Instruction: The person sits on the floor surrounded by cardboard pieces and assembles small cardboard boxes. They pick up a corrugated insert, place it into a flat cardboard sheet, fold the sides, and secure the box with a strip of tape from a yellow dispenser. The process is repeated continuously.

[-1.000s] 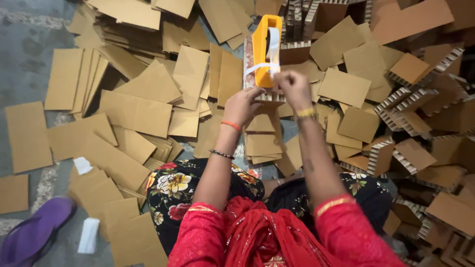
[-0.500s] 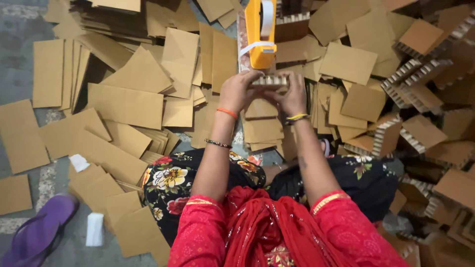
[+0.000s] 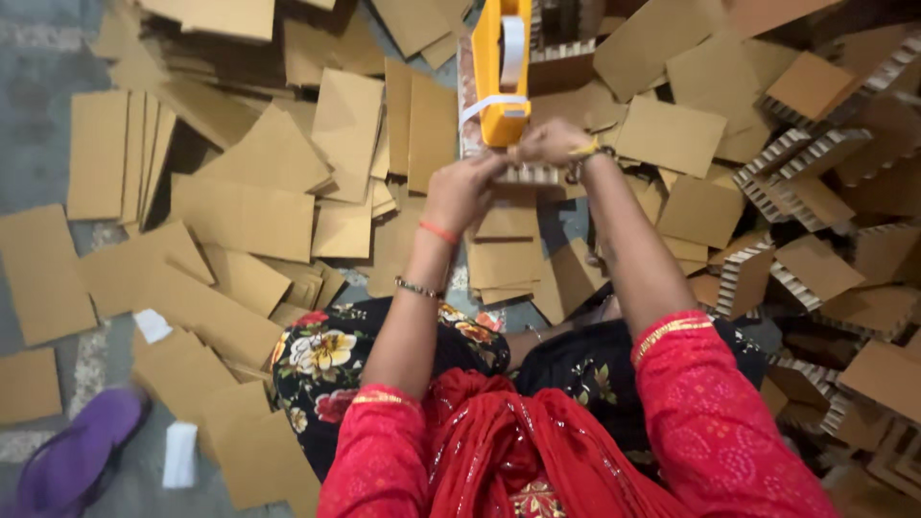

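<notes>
i see my left hand [image 3: 462, 192] and right hand [image 3: 549, 144], fingers clenched on a corrugated cardboard stack [image 3: 526, 174] under the orange tape dispenser [image 3: 502, 72].

A grey concrete floor [image 3: 38, 125] lies under scattered flat cardboard sheets [image 3: 245, 216]. Stacked corrugated pieces [image 3: 796, 163] crowd the right side. 1 purple slipper [image 3: 72, 460] rests at lower left, beside a white scrap [image 3: 179, 453].

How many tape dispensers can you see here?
1: the orange tape dispenser stands at top centre, just above the cardboard stack that the left hand and right hand hold. Others may be hidden.
</notes>
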